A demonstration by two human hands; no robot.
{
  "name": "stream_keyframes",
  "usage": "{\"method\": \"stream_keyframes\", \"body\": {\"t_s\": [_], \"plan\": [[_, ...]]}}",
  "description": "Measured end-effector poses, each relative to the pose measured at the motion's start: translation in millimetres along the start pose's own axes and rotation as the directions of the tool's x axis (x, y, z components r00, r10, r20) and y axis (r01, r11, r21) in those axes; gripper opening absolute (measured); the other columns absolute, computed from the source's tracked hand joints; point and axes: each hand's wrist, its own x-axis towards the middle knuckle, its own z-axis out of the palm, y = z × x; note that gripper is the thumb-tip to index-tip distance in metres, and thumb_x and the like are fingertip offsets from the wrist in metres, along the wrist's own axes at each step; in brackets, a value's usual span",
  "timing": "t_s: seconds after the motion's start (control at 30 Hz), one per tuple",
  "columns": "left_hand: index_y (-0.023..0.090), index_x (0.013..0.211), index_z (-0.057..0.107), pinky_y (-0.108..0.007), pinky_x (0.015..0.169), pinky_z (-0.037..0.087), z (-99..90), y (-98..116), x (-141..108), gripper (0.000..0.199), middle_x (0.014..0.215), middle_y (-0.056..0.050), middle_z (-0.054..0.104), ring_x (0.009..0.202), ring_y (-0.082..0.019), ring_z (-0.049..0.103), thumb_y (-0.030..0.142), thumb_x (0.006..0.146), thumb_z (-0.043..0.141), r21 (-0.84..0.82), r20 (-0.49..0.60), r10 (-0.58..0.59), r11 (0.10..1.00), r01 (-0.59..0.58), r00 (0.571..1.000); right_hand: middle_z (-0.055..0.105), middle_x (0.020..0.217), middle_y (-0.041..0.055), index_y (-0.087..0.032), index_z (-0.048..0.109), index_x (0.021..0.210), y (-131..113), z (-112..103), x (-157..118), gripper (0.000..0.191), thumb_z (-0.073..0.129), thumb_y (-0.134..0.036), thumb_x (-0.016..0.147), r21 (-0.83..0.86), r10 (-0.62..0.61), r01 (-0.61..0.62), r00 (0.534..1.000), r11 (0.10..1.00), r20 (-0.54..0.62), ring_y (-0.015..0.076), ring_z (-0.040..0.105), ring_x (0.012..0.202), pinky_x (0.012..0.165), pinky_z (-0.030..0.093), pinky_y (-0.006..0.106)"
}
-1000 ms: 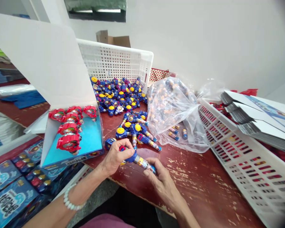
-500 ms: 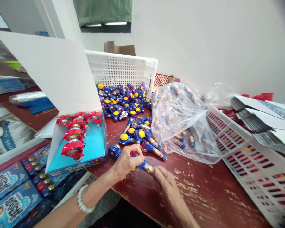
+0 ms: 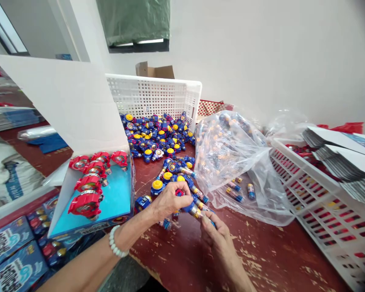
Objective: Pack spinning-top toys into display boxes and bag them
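Observation:
Between both hands is a blue toy [image 3: 191,207] with a clear tube end. My left hand [image 3: 174,199], a beaded bracelet on its wrist, is closed on the toy's blue and red body. The fingers of my right hand [image 3: 213,230] pinch around the tube end. Just beyond them lie several blue toys with yellow discs [image 3: 157,185], some with tubes attached. An open box [image 3: 115,198] on the left holds red toys [image 3: 86,204] on a blue insert. Small tubes [image 3: 251,191] show in and under a clear plastic bag [image 3: 231,152].
A white basket [image 3: 158,83] lies behind a heap of blue toys [image 3: 158,134]. At the right, another white basket [image 3: 307,194] holds red items, with stacked cards [image 3: 337,150] on top. Printed boxes [image 3: 9,243] fill the lower left.
Both hands and the held toy have shifted slightly right in the view. The camera view has tilted a little, so the surroundings sit lower.

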Motion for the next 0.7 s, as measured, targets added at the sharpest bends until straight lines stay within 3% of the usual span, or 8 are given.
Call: {"method": "stream_keyframes", "body": {"t_s": [0.07,0.13,0.2,0.3,0.37,0.5,0.63,0.7], "plan": [[0.017,0.074,0.062,-0.022,0.059,0.039,-11.5,4.2,22.7,0.026,0.068,0.002,0.058,0.063,-0.013,0.050,0.041,0.066,0.065,0.121,-0.047,0.027,0.992,-0.021,0.999,0.052,0.061,-0.0030,-0.017,0.062,0.099,-3.8,-1.9,11.3,0.042,0.060,-0.055,0.082,-0.105,-0.050,0.044,0.997,0.993,-0.051,0.0118,0.042,0.054,0.051,0.032,0.023],[0.019,0.090,0.064,-0.025,0.070,0.046,-30.7,2.9,54.4,0.033,0.085,-0.001,0.065,0.078,-0.017,0.058,0.046,0.070,0.061,0.277,-0.216,0.041,0.961,0.021,0.975,0.060,0.075,0.0005,-0.018,0.062,0.101,-8.7,-3.8,26.1,0.042,0.056,-0.056,0.085,-0.222,-0.128,0.103,0.987,0.970,-0.099,0.0152,0.051,0.067,0.061,0.039,0.025],[0.018,0.101,0.060,-0.031,0.082,0.046,-55.3,-5.7,89.1,0.035,0.099,-0.006,0.064,0.095,-0.023,0.059,0.038,0.073,0.057,0.358,-0.416,0.013,0.922,0.150,0.909,0.064,0.089,0.0035,-0.018,0.061,0.105,-10.0,-5.9,42.3,0.041,0.049,-0.054,0.089,-0.332,-0.204,0.154,0.972,0.931,-0.121,0.0188,0.056,0.081,0.072,0.043,0.029],[0.013,0.112,0.058,-0.048,0.097,0.037,-92.0,-29.8,131.7,0.047,0.120,-0.019,0.053,0.117,-0.039,0.046,0.033,0.069,0.061,0.419,-0.637,-0.060,0.810,0.410,0.769,0.064,0.103,0.0077,-0.018,0.060,0.111,-2.5,-9.8,62.1,0.036,0.045,-0.045,0.092,-0.525,-0.343,0.239,0.933,0.817,-0.109,0.0236,0.056,0.096,0.085,0.042,0.036],[0.015,0.120,0.055,-0.055,0.100,0.030,-111.5,-49.2,149.0,0.057,0.133,-0.021,0.042,0.124,-0.046,0.035,0.035,0.067,0.064,0.447,-0.681,-0.085,0.738,0.505,0.727,0.062,0.108,0.0093,-0.018,0.059,0.114,5.9,-12.7,68.1,0.032,0.049,-0.036,0.091,-0.618,-0.433,0.302,0.899,0.726,-0.069,0.0244,0.054,0.102,0.090,0.041,0.039],[0.025,0.127,0.052,-0.058,0.101,0.028,-136.6,-81.9,164.7,0.057,0.140,-0.014,0.038,0.126,-0.046,0.030,0.040,0.073,0.060,0.511,-0.653,-0.137,0.647,0.567,0.745,0.057,0.116,0.0097,-0.019,0.054,0.121,17.9,-19.8,62.0,0.033,0.053,-0.021,0.088,-0.695,-0.548,0.416,0.836,0.587,0.037,0.0214,0.051,0.107,0.094,0.042,0.035],[0.022,0.118,0.058,-0.059,0.100,0.027,-143.8,-97.3,175.2,0.045,0.136,-0.017,0.037,0.126,-0.046,0.030,0.044,0.078,0.054,0.524,-0.649,-0.193,0.588,0.616,0.736,0.058,0.112,0.0091,-0.020,0.056,0.117,13.5,-41.3,55.8,0.028,0.052,-0.020,0.089,-0.704,-0.604,0.459,0.795,0.541,0.055,0.0189,0.054,0.104,0.090,0.046,0.031],[0.020,0.110,0.061,-0.058,0.098,0.031,-141.1,-100.6,180.6,0.042,0.135,-0.018,0.034,0.126,-0.047,0.030,0.045,0.076,0.058,0.506,-0.667,-0.215,0.573,0.645,0.714,0.062,0.105,0.0083,-0.019,0.059,0.109,6.6,-60.9,62.2,0.021,0.047,-0.024,0.092,-0.771,-0.617,0.395,0.787,0.500,0.002,0.0179,0.056,0.099,0.086,0.048,0.030]]}}
